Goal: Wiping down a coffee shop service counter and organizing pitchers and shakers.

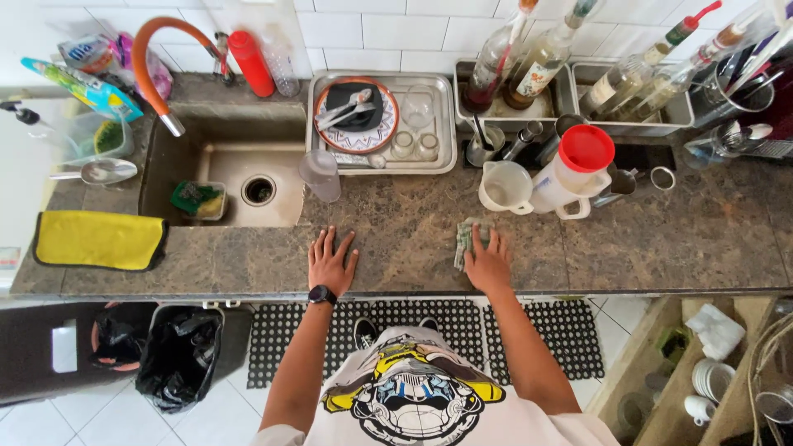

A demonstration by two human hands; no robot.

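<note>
cloth (467, 240) before white jug (505, 187)

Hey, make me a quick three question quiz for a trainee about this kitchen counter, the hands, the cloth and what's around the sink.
1. True or false: the right hand presses on a folded cloth on the counter.
2. Where does the left hand rest? A) in the sink B) flat on the counter C) on the metal tray
3. What colour is the lid of the white jug behind the right hand?

Key:
1. True.
2. B; it lies palm down and holds nothing.
3. Red.
</note>
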